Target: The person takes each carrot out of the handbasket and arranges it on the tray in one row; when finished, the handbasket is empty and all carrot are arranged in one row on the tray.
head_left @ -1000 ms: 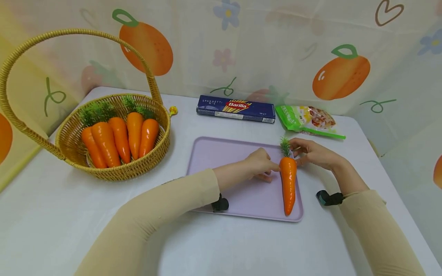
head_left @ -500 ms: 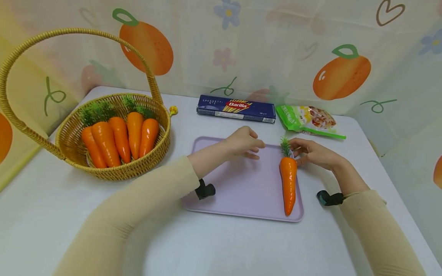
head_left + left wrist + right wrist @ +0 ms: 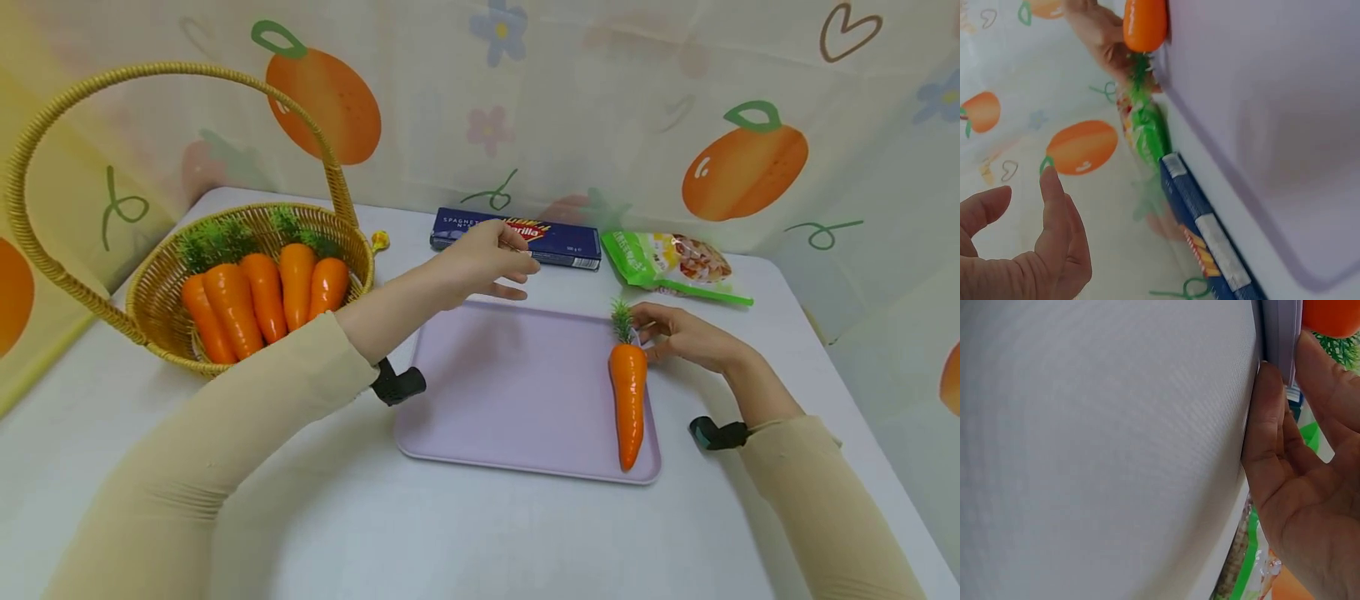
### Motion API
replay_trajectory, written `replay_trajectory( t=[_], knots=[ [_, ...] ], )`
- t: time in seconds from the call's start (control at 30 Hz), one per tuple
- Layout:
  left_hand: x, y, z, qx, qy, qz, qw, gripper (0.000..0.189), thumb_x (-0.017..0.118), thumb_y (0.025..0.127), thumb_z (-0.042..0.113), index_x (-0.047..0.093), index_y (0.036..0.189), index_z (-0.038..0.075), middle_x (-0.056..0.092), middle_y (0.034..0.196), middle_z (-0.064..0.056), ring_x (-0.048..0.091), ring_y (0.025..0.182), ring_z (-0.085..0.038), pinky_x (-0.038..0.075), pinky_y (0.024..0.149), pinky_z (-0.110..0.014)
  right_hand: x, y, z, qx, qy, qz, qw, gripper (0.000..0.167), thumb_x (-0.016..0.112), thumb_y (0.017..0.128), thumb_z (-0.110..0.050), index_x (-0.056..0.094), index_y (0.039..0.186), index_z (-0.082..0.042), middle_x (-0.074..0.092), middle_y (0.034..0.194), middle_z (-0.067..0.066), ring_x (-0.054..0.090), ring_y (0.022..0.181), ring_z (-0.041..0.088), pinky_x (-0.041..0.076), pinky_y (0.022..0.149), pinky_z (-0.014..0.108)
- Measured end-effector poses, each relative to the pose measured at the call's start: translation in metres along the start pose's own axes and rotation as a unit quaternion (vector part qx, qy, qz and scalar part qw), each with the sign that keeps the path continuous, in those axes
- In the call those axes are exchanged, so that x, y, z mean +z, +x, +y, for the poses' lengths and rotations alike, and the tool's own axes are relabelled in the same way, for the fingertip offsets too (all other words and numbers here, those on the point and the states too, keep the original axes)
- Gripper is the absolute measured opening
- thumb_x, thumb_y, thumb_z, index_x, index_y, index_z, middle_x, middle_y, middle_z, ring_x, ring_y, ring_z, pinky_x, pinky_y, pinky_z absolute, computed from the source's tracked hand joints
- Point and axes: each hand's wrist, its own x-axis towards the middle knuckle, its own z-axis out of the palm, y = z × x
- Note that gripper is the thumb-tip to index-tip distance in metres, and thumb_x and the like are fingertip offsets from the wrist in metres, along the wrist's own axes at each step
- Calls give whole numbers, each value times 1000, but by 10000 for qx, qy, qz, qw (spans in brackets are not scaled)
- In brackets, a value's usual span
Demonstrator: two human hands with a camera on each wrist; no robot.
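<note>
A wide, flat white table holds a round, golden wicker basket and a flat, light-purple tray.
In the basket are shiny orange carrots with green tops. Behind the tray lie a long, dark-blue cardboard box and a shiny green plastic bag. One long, shiny orange carrot with a fuzzy green top lies on the tray, along its right side. The right hand pinches the tray's edge beside that top. The left hand holds nothing; its fingers are loose and a bit bent. The step now seems to be keeping the tray still; the next move seems to call for a steady right hand and a free left one. One second ago, the left hand was right by the tray's carrot; now it is farther back and left. The carrot stays put.
</note>
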Motion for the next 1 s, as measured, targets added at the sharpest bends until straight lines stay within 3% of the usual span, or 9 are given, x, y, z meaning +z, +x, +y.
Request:
replay_trajectory(
  t=[0.23, 0.5, 1.0],
  knots=[
    [-30, -15, 12, 673, 597, -316, 9954, 37, 61, 96, 10, 46, 128, 0, 53, 118, -9, 60, 112, -25, 60, 92, -38, 1, 0, 0, 8, 46, -14, 10000, 63, 62, 84, 1, 39, 143, -2, 44, 135, 19, 48, 111, 24, 51, 86, 19],
    [-73, -27, 16, 1011, 1319, -779, 9830, 32, 59, 98, 15, 49, 125, 2, 53, 120, -10, 57, 112, -24, 59, 95, -37, 0, 0, 0, 8, 66, -17, 10000, 64, 62, 83, 3, 39, 142, 0, 43, 133, 20, 48, 108, 22, 52, 86, 18],
    [-137, -38, 10, 581, 1449, -287, 9873, 39, 60, 99, 28, 48, 130, 8, 56, 121, -2, 58, 111, -18, 59, 93, -30, 0, 0, -1, 38, 78, -38, 10000, 64, 61, 83, 3, 39, 142, -1, 43, 134, 19, 48, 110, 23, 51, 87, 19]
  ],
)
